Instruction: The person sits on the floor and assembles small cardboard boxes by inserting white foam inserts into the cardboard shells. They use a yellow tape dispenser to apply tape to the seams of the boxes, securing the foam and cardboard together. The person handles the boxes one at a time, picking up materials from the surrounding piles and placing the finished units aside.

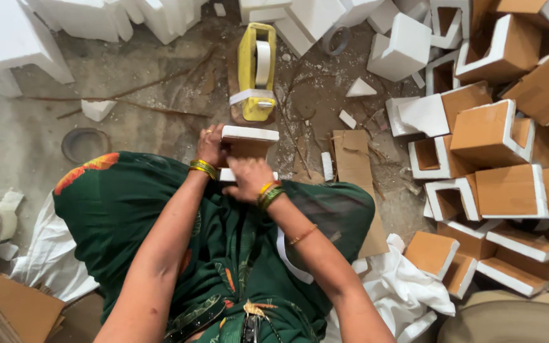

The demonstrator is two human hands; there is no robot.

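My left hand grips the left side of a white foam corner block faced with brown cardboard, held upright over my knees. My right hand presses flat on the cardboard face just below its top edge. Both wrists wear yellow and green bangles. A yellow tape dispenser with a white tape roll stands on the concrete floor just beyond the block.
A heap of finished foam-and-cardboard corner blocks fills the right side. Bare white foam pieces lie along the top. A loose cardboard strip lies to the right of my knees, flat cardboard sheets at bottom left.
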